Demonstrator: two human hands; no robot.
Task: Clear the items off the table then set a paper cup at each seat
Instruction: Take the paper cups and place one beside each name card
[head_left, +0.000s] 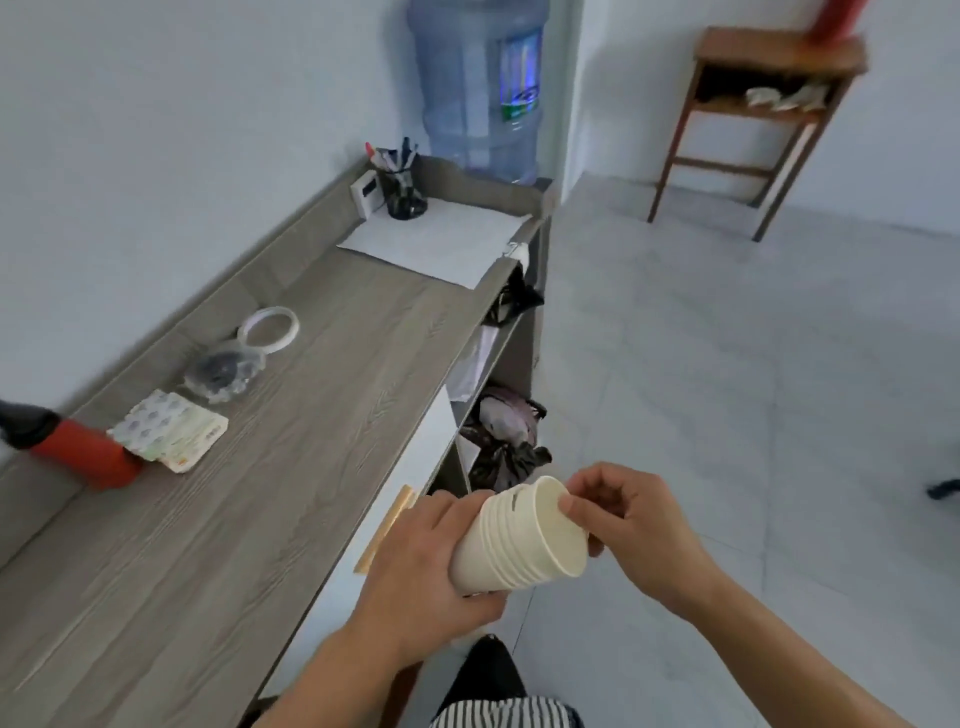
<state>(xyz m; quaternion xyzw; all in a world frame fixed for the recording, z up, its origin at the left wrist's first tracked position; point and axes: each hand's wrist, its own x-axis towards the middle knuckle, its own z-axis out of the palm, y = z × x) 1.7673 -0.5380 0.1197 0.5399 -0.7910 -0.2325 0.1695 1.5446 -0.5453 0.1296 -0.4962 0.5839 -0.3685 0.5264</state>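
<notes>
A stack of several cream paper cups (511, 545) lies tilted in front of me, its open mouth facing right. My left hand (423, 566) wraps around the stack's base from the left. My right hand (628, 525) pinches the rim of the outermost cup with thumb and fingers. Both hands hover over the floor, just right of the grey wooden cabinet top (260, 467).
On the cabinet top lie a red-and-black tool (72, 449), a tissue packet (169, 431), a clear bag of dark parts (223, 369), a tape ring (269, 327), a white sheet (441, 241) and a pen holder (402, 189). Black bags (506, 441) fill its shelves. A water bottle (480, 88) and wooden stand (753, 119) are behind.
</notes>
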